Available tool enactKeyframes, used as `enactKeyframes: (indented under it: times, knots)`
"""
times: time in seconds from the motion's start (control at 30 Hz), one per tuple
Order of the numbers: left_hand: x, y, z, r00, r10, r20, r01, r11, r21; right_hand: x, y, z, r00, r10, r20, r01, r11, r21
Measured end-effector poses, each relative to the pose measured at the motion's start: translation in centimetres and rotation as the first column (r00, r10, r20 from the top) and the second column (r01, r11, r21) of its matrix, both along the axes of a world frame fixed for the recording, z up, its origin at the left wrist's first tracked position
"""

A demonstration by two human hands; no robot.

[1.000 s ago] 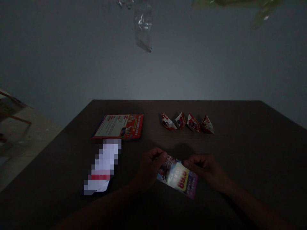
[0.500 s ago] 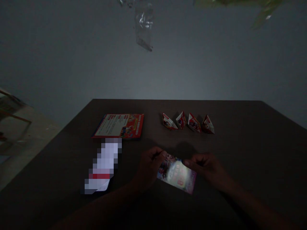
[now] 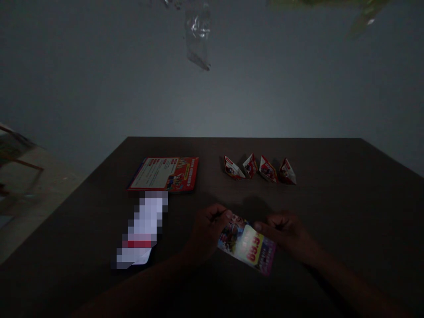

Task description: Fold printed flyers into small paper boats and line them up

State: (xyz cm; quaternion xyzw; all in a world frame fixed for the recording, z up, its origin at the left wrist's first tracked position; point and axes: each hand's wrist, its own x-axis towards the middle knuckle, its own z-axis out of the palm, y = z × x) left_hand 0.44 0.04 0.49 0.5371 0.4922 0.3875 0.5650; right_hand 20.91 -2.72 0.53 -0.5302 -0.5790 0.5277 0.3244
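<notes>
Although the light in the room is weak, one can see a printed leaflet (image 3: 245, 243) above the near part of a dark brown surface (image 3: 331, 194), and I take this leaflet as the landmark. It is tilted, with its right end lower toward the person; whether it touches the surface, I cannot tell. At its left end, the left hand (image 3: 207, 232) grasps it between thumb and bent fingers. At its upper right edge, the right hand (image 3: 288, 232) also grasps it, with the thumb on top.

Beyond the leaflet, four small folded papers (image 3: 259, 169), red and white, stand side by side in a row. Farther than the leaflet and to its left lies a red booklet (image 3: 164, 173) with a pale text panel. Left of the leaflet there is a device with a bright, blurred screen (image 3: 142, 229), its far end just at the booklet.

Behind all this, well apart from the leaflet, rises a plain grey wall (image 3: 281, 88). High above the leaflet hang a clear plastic bag (image 3: 198, 37) and, more to the right, some yellowish material (image 3: 314, 4). Far left of the leaflet, a pale floor (image 3: 61, 185) and a thin brown frame (image 3: 21, 161) are visible.
</notes>
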Motion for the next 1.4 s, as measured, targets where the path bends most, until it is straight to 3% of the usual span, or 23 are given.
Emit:
enactKeyframes:
  times: [0.3, 0.8, 1.0, 1.2, 1.4]
  knots:
    - [0.0, -0.1, 0.3, 0.999, -0.014, 0.036, 0.015, 0.999, -0.033, 0.0, -0.1, 0.2, 0.998, 0.051, -0.046, -0.052, 0.998, -0.026]
    - [0.0, 0.0, 0.3, 0.998, 0.007, 0.063, -0.003, 0.998, -0.064, -0.3, 0.0, 0.3, 0.996, -0.023, -0.09, 0.018, 0.998, -0.059]
    - [0.2, 0.2, 0.1, 0.988, 0.084, 0.133, -0.07, 0.992, -0.103, -0.1, 0.2, 0.6, 0.985, -0.134, -0.108, 0.126, 0.989, -0.077]
    - [-0.1, 0.4, -1.1, 0.952, 0.055, 0.301, -0.015, 0.991, -0.135, 0.4, 0.4, 0.0, 0.956, -0.222, -0.192, 0.18, 0.961, -0.21]
    - [-0.4, 0.4, -1.6, 0.937, 0.019, 0.349, 0.029, 0.991, -0.132, 0.4, 0.3, 0.1, 0.909, -0.298, -0.29, 0.2, 0.925, -0.323]
